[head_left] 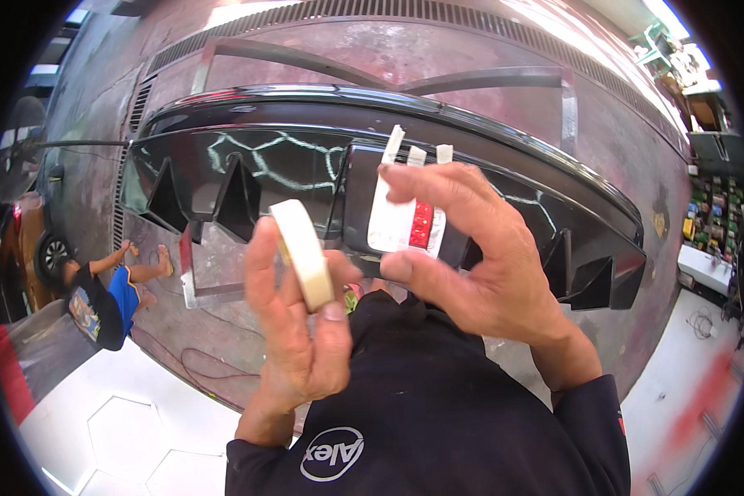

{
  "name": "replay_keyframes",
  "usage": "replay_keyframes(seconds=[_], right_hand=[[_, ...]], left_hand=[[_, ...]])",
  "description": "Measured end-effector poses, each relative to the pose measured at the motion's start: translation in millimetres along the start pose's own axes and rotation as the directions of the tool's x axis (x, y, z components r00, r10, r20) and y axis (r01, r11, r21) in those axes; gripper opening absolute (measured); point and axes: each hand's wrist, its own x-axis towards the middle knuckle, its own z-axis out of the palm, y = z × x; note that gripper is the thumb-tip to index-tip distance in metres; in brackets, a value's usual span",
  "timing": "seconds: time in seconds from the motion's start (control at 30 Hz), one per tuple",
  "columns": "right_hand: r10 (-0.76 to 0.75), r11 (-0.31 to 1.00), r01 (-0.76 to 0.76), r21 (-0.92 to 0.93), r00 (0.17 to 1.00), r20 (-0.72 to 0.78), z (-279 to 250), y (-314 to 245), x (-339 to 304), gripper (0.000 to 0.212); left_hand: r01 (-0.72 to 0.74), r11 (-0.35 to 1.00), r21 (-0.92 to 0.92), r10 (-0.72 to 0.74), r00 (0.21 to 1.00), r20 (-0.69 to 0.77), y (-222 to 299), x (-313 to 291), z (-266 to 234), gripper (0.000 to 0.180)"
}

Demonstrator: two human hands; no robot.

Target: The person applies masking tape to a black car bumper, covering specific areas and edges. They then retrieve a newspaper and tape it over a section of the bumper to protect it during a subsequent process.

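My left hand [293, 351] grips a roll of cream masking tape [307, 256], held on edge between the fingers and thumb. To its right, my right hand [504, 264] is spread in a wide C shape, and nothing shows between its thumb and fingers. Beneath it is the middle of a glossy black car bumper [289, 169]. A red light lens [422, 225] sits there, bordered by white masking [386, 219]. Several short tape strips [394, 145] stick up above the lens. My right fingers cover part of this masked patch; whether they touch it I cannot tell.
A metal frame stand [298, 56] shows around the bumper. Black fins [238, 194] project from the bumper toward me. At the left, another person [99, 302] is low near a car wheel [52, 255]. Shelves with small items [707, 219] line the right side. A floor grate [438, 15] runs behind.
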Motion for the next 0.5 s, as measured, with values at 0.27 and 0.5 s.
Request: replay_keyframes(seconds=[0.27,0.5], right_hand=[[-0.230,0.961,0.241,0.135,0.969,-0.089,6.6,-25.3,10.7,0.032],[-0.445,0.893,0.431,-0.131,0.799,-0.405,-20.4,-39.2,11.5,0.021]], left_hand=[[0.002,0.979,-0.204,0.014,0.997,0.076,22.2,10.6,14.1,0.088],[0.165,0.986,-0.021,-0.165,0.986,0.022,24.8,20.6,9.2,0.033]])
